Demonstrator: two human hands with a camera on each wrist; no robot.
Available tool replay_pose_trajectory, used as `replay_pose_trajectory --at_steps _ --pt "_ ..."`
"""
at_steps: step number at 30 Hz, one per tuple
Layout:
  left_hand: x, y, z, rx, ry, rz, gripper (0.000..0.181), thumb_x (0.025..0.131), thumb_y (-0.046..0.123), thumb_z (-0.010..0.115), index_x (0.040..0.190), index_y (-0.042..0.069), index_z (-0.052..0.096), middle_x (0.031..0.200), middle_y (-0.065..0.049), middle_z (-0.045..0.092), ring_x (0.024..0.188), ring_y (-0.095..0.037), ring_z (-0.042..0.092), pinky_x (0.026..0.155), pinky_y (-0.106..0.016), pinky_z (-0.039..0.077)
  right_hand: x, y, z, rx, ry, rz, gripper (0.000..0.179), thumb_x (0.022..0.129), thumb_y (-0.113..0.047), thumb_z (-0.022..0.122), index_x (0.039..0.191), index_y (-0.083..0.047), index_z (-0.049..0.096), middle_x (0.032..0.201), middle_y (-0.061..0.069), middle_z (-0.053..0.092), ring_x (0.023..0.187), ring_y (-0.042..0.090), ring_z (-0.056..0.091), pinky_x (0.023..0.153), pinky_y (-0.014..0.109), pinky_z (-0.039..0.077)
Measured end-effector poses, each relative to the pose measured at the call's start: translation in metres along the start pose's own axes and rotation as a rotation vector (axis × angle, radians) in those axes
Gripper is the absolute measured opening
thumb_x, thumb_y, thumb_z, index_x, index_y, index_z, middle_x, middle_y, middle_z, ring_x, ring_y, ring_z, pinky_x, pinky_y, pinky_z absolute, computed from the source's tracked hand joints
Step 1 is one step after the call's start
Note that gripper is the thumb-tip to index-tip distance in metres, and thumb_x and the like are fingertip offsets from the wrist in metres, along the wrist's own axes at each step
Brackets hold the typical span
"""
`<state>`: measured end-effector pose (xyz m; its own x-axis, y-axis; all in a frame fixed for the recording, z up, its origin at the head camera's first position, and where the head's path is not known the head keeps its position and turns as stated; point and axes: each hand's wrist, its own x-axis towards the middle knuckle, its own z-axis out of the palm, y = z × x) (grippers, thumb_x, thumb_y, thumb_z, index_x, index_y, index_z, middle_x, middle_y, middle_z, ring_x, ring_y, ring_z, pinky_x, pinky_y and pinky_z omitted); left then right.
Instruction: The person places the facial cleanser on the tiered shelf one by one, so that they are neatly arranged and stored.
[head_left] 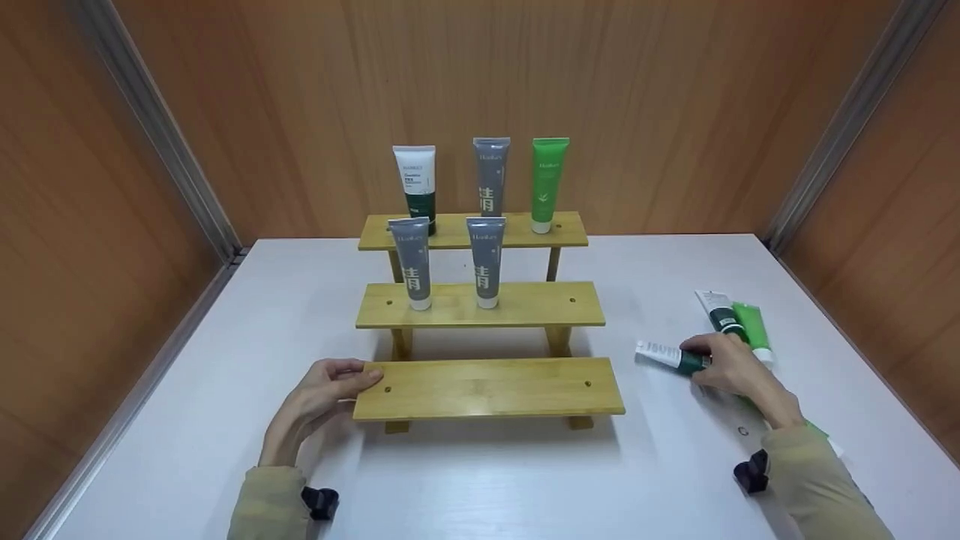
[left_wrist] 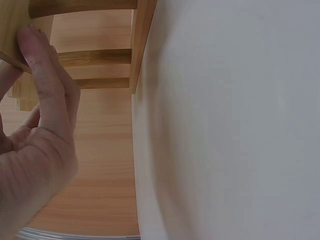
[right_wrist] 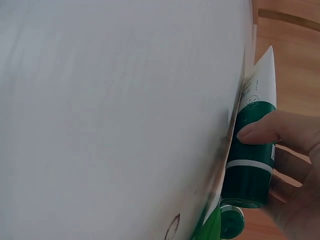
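My left hand [head_left: 319, 394] pinches the left end of the lowest board of a three-tier wooden display stand [head_left: 487, 388], thumb on top; the left wrist view shows fingers against the board's underside [left_wrist: 12, 35]. Over at the right, my right hand [head_left: 731, 373] grips a white and dark green squeeze tube [head_left: 658, 354], which lies on its side low over the table. In the right wrist view the thumb presses the green part of that tube [right_wrist: 257, 112]. Just beyond the hand lie another white and green tube [head_left: 720, 311] and a bright green tube [head_left: 754, 326].
Cap-down on the top board stand a white-green tube [head_left: 415, 176], a grey tube [head_left: 491, 169] and a green tube [head_left: 550, 180]. Two grey tubes, left [head_left: 412, 262] and right [head_left: 486, 259], occupy the middle board. Wooden walls [head_left: 525, 75] enclose the white table [head_left: 300, 300].
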<state>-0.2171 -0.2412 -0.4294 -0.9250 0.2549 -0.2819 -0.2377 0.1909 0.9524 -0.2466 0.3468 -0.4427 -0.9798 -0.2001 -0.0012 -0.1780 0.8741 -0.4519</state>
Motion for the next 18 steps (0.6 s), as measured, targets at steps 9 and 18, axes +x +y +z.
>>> replay_pose_trajectory --at_steps 9,18 --pt "0.0 0.0 0.001 0.01 0.004 0.003 0.056 0.094 0.028 0.072 0.13 -0.011 0.053 0.102 0.0 0.074 0.091 -0.011 0.072 0.08 -0.027 0.061 -0.001 -0.004 -0.005 0.016 0.034 -0.026 0.045 0.075 0.002 0.073 0.12 0.005 0.069 0.118 0.026 0.071 0.108 0.04 0.064 0.096 0.06 0.048" --pt "0.0 0.0 0.001 0.015 0.0 0.003 0.06 0.095 0.029 0.071 0.134 -0.012 0.051 0.103 0.0 0.075 0.093 -0.011 0.072 0.081 -0.027 0.061 -0.003 -0.016 -0.01 0.063 0.078 -0.058 0.039 0.08 0.002 0.07 0.119 0.001 0.071 0.115 0.021 0.072 0.105 0.035 0.064 0.095 0.055 0.05"
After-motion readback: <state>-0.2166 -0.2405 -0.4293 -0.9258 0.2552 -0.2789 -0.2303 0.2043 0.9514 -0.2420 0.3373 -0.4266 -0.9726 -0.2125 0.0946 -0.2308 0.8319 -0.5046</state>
